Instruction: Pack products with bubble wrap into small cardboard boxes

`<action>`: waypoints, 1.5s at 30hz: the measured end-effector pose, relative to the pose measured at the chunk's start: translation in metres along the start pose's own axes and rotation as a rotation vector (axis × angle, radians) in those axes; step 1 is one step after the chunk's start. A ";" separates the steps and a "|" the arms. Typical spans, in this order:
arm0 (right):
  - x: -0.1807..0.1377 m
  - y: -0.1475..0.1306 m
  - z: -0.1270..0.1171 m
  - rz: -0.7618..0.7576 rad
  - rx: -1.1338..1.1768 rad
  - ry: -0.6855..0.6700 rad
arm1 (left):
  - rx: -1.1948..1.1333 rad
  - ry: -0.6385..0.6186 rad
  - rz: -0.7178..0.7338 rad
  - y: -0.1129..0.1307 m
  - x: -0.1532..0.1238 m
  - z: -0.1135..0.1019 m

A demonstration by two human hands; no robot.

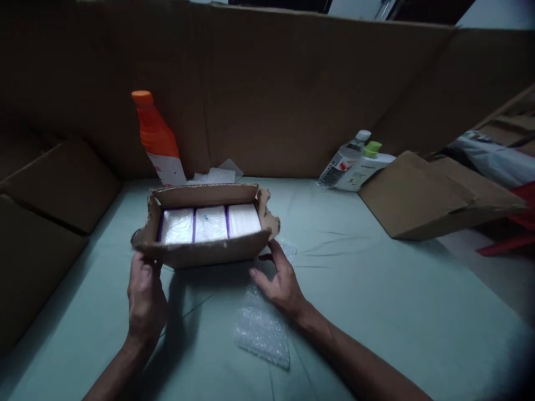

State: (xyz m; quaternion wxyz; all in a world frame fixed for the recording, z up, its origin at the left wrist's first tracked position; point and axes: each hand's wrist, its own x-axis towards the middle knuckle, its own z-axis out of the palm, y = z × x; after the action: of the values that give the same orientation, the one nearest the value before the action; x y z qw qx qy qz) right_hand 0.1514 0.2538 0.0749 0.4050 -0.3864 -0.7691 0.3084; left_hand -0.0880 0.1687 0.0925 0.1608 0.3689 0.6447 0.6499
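Observation:
A small open cardboard box [204, 254] with torn, ragged end flaps sits in front of me. Inside it stand three white plastic-wrapped packs [211, 224] side by side, with purple edges between them. My left hand [145, 292] is closed on the box's near left corner. At the near right corner, my right hand [281, 281] has its fingers against the box end, partly hidden, while its thumb points left below the front wall. A sheet of bubble wrap [264, 328] lies on the green-covered table [359, 301] below my right hand. Whether the box is fully off the table, I cannot tell.
An orange-and-white bottle [159, 139] leans at the back left, near clear plastic pieces [219, 175]. A clear bottle [345, 161] and a white bottle with green cap [363, 171] lean at the back right. Cardboard walls [292, 94] and flaps [434, 195] enclose the table.

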 end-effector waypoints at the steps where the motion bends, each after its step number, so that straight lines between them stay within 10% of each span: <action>1: 0.007 0.001 -0.004 0.001 0.012 -0.022 | -0.030 -0.001 -0.012 0.000 0.001 0.003; 7: 0.024 0.029 -0.054 -0.021 -0.156 -0.078 | 0.203 -0.012 0.222 0.003 -0.050 -0.001; 14: 0.010 0.069 -0.060 0.217 -0.577 -0.145 | 0.571 -0.935 0.492 -0.004 -0.100 0.043; 17: 0.003 0.059 -0.054 0.175 -0.560 -0.142 | 0.670 -1.067 0.517 -0.004 -0.101 0.060; 22: -0.029 0.030 -0.070 0.194 -0.520 -0.083 | 0.701 -1.048 0.516 0.006 -0.091 0.023; 28: -0.084 0.009 -0.076 0.217 -0.413 -0.065 | 0.642 -0.648 0.754 -0.016 -0.049 -0.089; 33: -0.107 0.014 -0.081 0.189 -0.619 -0.098 | 0.821 -0.682 0.677 -0.050 -0.035 -0.161; 39: -0.085 -0.038 -0.023 -0.170 -0.548 -0.223 | 0.624 -0.453 0.578 0.000 -0.069 -0.121; 45: -0.076 -0.060 0.072 -0.393 -0.455 -0.665 | 0.703 -0.704 0.589 -0.041 -0.105 -0.079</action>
State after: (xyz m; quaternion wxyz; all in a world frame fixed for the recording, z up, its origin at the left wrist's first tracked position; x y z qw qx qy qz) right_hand 0.0967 0.1474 0.0580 0.0911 -0.1920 -0.9646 0.1561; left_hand -0.0824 0.0447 0.0332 0.0457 0.7580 0.5999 0.2521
